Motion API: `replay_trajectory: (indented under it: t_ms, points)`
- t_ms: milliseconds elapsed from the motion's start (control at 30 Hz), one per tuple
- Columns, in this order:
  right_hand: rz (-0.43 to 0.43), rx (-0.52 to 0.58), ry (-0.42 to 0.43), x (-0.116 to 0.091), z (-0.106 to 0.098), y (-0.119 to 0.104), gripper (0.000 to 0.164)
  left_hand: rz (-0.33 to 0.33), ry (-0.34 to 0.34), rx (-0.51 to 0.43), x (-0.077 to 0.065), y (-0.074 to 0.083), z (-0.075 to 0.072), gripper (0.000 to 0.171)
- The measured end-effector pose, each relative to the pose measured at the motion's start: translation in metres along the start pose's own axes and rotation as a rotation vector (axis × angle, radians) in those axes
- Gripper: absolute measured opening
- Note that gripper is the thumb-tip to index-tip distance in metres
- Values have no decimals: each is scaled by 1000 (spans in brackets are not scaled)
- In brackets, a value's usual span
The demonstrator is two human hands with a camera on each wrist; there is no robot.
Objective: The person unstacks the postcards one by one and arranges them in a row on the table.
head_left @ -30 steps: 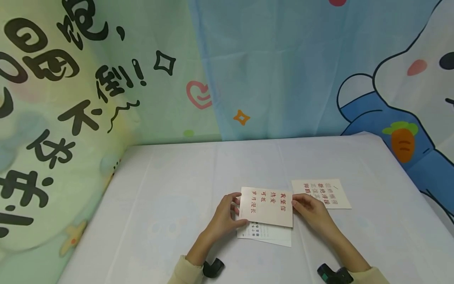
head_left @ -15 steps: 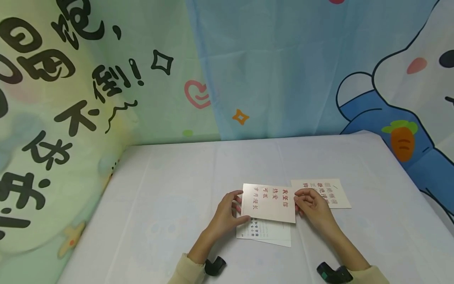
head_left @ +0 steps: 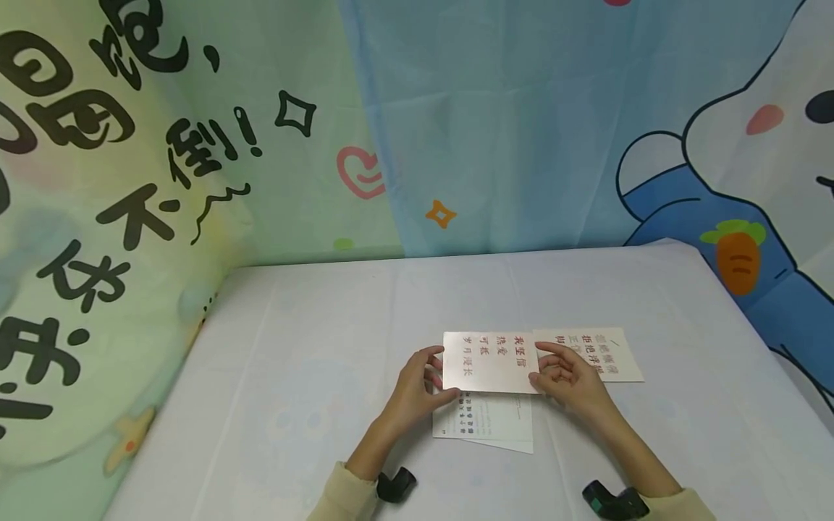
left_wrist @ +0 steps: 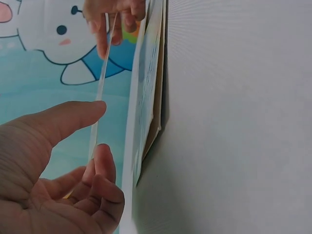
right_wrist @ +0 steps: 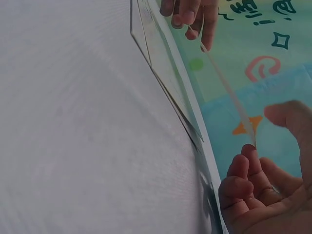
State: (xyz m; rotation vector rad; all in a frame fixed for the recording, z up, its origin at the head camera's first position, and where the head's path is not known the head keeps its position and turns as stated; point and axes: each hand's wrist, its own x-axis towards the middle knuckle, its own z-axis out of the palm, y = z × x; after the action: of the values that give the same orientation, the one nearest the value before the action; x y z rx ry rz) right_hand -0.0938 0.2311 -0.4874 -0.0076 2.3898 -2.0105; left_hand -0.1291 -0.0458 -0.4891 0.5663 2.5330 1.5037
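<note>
A cream card (head_left: pixel 489 362) with red printed characters is held tilted up above the table in the head view. My left hand (head_left: pixel 418 387) pinches its left edge, thumb in front and fingers behind; in the left wrist view the card (left_wrist: pixel 100 92) shows as a thin edge. My right hand (head_left: pixel 572 380) has curled fingers at the card's right edge. In the right wrist view its fingertips touch the card (right_wrist: pixel 229 87), while the thumb looks slightly apart. Below the held card lie overlapping white cards (head_left: pixel 489 420) with small print, partly hidden.
Another cream card (head_left: pixel 602 354) with red and grey characters lies flat to the right, its left end behind the held card. White cloth (head_left: pixel 313 347) covers the table. A printed curtain (head_left: pixel 508 130) stands along the back and left.
The held card has risen away from me and tilted, baring more of the white cards below. My right hand has shifted its fingers along the card's right edge.
</note>
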Motion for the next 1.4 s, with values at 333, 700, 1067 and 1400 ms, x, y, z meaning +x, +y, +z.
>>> replay_trajectory:
  t_ms: [333,700,1067,1400]
  points:
    - [-118,-112,-34,-2,0,7,76,-6,12,-13,8,1,3,72]
    - [-54,-140,-32,0,-3,5,77,2,21,10,14,-2,7,65]
    - [-41,-213,-41,2,-3,7,71,-26,-3,36,15,-2,5,62]
    - [-3,-197,-59,4,-3,7,68,-49,-21,36,15,-3,5,61]
